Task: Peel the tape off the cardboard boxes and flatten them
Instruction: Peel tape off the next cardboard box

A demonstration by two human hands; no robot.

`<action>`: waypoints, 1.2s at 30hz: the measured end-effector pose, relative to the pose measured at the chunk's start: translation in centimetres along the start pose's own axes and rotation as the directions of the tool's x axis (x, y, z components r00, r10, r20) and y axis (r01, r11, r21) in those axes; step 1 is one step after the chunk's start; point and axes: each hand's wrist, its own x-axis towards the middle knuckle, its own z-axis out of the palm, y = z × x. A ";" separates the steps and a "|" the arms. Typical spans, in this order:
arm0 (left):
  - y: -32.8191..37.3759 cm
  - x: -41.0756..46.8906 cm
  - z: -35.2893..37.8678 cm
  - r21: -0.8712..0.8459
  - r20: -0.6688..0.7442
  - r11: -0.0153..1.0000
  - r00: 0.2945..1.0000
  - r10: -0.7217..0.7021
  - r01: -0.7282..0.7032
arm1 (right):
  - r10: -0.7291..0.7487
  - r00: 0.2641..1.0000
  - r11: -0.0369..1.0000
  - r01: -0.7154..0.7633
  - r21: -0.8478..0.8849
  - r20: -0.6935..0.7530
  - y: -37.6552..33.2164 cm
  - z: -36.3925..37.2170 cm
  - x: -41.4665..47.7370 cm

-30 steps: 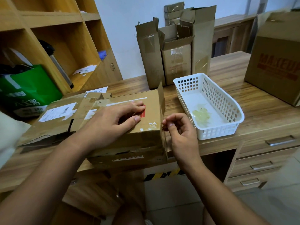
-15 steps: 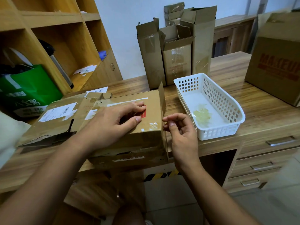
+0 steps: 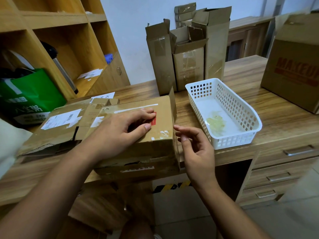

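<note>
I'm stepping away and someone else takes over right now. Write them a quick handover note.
Left hand lies on top of the box, holding it down on the desk.
Right hand is open beside the box's right edge, holding nothing I can see.
Done: a tape wad lies in the basket; the cardboard left of the box looks flattened.
Left: tape scraps on the box's top, the box itself not flattened, and three boxes standing at the back with tape on them.
</note>
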 end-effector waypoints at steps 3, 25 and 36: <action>0.0 0.0 0.0 -0.008 0.001 1.000 1.000 -0.006 0.006 | -0.017 1.000 0.999 0.017 -0.043 -0.001 0.0 -0.3 0.3; -0.2 0.0 0.1 -0.014 -0.006 1.000 1.000 0.002 -0.002 | -0.150 0.952 0.879 0.252 -0.404 0.267 0.0 -1.0 3.4; -0.2 0.0 0.1 0.007 -0.011 1.000 1.000 -0.001 0.001 | -0.236 0.922 0.809 0.362 -0.463 0.307 -0.1 -1.1 4.2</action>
